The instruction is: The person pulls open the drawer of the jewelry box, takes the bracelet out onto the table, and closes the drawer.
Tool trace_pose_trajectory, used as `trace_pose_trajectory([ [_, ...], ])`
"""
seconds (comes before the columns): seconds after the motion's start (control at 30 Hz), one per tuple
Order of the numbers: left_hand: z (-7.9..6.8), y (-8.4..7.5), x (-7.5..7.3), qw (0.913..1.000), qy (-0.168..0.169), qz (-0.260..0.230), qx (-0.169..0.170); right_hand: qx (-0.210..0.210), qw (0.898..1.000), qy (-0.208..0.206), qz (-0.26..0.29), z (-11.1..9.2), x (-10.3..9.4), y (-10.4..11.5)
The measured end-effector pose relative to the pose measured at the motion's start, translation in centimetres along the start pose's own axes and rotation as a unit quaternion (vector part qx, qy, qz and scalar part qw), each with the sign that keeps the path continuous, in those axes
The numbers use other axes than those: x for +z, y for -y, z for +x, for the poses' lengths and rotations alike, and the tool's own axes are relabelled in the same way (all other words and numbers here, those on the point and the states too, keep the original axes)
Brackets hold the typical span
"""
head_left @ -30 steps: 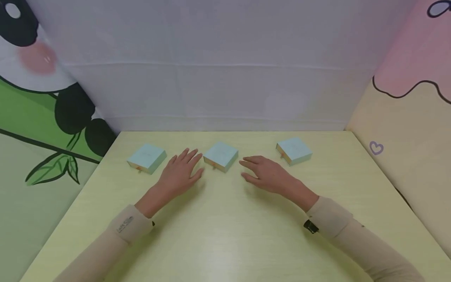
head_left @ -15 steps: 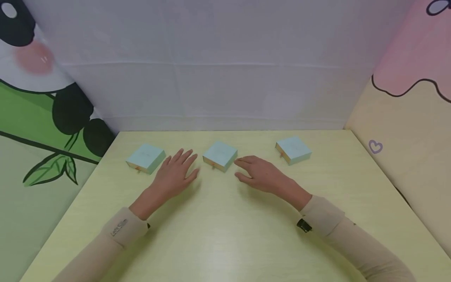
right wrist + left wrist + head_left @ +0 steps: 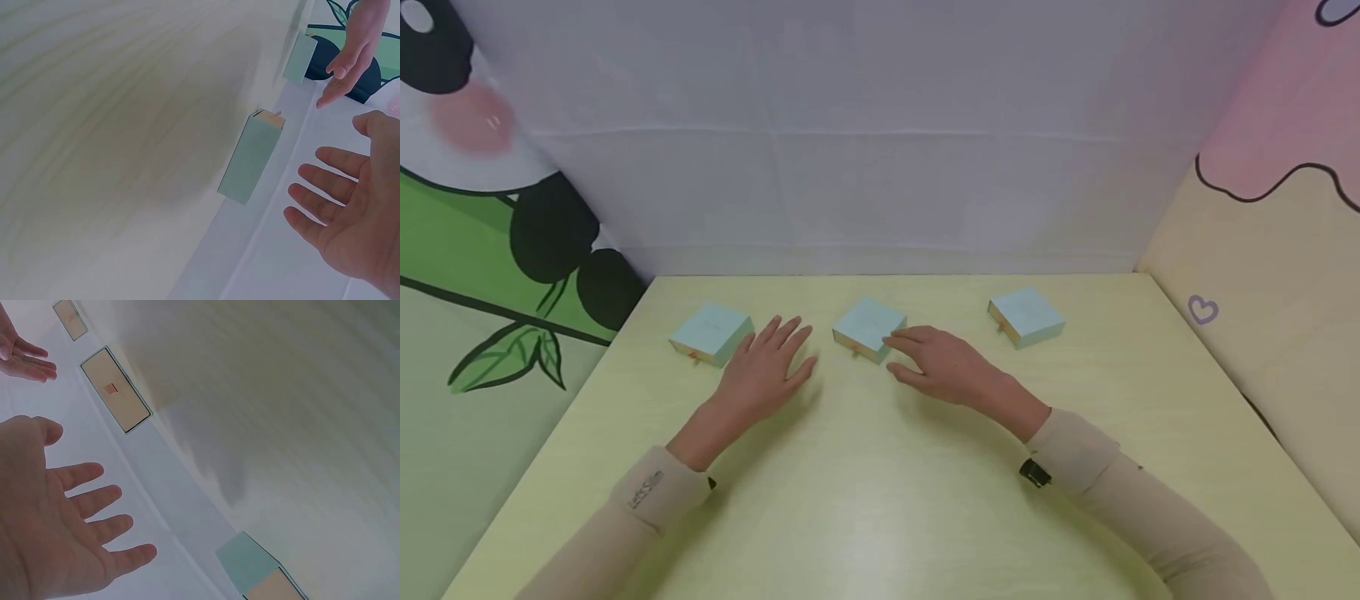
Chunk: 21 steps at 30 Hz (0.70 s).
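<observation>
Three flat light-blue boxes lie in a row near the table's far edge: a left box [image 3: 711,331], a middle box [image 3: 868,325] and a right box [image 3: 1026,315]. A small orange-brown tab shows on the tan front side of each. Between the left and middle boxes hovers my left hand [image 3: 758,379], fingers spread and nothing held; its fingers slightly overlap the left box's corner in the head view. My right hand [image 3: 951,367] is over the right corner of the middle box, fingers extended and slightly bent, holding nothing. The left wrist view shows the middle box's tab side [image 3: 117,390].
The pale wood-look table [image 3: 880,500] ends at a light grey-lilac cloth backdrop [image 3: 880,167]. Printed panels flank it, a green cartoon panel [image 3: 490,233] on the left and a pink and cream panel [image 3: 1277,275] on the right.
Both hands have shifted a little to the left. The right fingertips now overlap the middle box's corner, while the left hand has drawn away from that box. The boxes have stayed put.
</observation>
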<state>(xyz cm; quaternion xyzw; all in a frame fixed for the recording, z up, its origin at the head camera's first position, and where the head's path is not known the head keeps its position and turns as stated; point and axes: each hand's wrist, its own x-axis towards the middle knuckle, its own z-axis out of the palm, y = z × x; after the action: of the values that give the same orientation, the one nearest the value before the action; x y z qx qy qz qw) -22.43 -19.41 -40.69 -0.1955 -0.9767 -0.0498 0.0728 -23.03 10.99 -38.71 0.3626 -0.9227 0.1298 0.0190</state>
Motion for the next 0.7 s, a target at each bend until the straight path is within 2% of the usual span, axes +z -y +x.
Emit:
trace_pose_trajectory([
  [0.17,-0.2,0.3,-0.2,0.9999,0.0,-0.009,-0.01,-0.005,1.0,0.001,0.001,0.8,0.2,0.3],
  [0.7,-1.4,2.1,-0.5,0.999,0.005,0.007,-0.044,0.003,0.999,0.006,0.049,3.8,2.0,1.9],
])
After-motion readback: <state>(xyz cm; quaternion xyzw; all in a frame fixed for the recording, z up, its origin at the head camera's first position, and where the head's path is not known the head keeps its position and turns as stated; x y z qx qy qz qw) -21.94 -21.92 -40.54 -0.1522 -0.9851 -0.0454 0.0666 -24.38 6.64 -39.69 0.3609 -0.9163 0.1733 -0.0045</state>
